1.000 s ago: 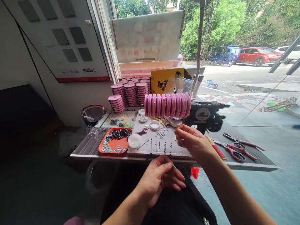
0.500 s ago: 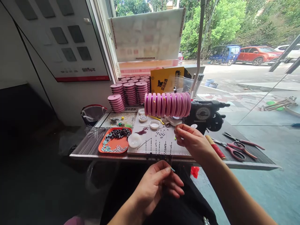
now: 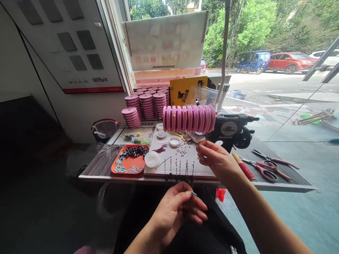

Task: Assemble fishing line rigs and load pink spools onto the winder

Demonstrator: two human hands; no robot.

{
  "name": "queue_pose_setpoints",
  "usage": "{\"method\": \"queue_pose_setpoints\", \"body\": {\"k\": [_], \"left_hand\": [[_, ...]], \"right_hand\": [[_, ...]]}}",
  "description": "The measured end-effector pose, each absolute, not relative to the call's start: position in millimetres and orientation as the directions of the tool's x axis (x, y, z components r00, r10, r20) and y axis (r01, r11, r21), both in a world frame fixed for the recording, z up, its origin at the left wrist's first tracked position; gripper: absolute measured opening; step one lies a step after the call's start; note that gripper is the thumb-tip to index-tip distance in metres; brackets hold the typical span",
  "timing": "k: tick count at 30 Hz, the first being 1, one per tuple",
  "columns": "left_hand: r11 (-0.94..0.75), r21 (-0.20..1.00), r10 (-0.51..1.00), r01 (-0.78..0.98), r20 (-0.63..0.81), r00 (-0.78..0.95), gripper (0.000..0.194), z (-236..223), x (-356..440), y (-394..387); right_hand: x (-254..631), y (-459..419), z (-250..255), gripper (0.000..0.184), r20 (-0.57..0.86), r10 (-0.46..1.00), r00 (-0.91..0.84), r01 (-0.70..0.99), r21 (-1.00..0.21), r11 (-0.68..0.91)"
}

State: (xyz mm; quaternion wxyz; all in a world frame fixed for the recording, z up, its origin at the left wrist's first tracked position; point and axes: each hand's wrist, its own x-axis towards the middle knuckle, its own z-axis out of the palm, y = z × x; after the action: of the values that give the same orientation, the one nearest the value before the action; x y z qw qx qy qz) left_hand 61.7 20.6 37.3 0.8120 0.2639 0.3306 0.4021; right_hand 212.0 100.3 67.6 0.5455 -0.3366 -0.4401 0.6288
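Below the table's front edge, my left hand (image 3: 178, 211) is closed in a pinch, thumb against forefinger. A small light-blue tube-like piece (image 3: 194, 193) sticks out at those fingertips; the other fingers are loosely curled. Over the board's right part, my right hand (image 3: 215, 157) is pinched too, and whatever it holds is too thin to make out. Just above it, pink foam spools (image 3: 189, 119) sit in a row on the shaft of a black winding machine (image 3: 229, 127). Short dark strands (image 3: 186, 168) hang in a row along the front edge of the white board (image 3: 159, 168).
On the left is an orange tray (image 3: 114, 165) of black, light-blue and silver small parts. White dishes (image 3: 152, 159) and loose beads (image 3: 181, 151) lie on the board. Scissors (image 3: 268, 173), pliers (image 3: 275, 158) and a red-and-tan roll (image 3: 245, 168) lie right. Spool stacks (image 3: 131, 118) stand behind.
The light-blue piece at my left fingertips has shifted slightly downward. Both hands keep nearly the same place and the same pinch.
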Motion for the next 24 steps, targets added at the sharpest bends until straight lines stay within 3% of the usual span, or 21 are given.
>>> {"method": "queue_pose_setpoints", "body": {"k": [24], "left_hand": [[0.569,0.667,0.820,-0.481,-0.417,0.392,0.015,33,59,10]], "right_hand": [[212,103,64,0.033,0.050,0.984,-0.174,-0.387,-0.922,-0.021]]}}
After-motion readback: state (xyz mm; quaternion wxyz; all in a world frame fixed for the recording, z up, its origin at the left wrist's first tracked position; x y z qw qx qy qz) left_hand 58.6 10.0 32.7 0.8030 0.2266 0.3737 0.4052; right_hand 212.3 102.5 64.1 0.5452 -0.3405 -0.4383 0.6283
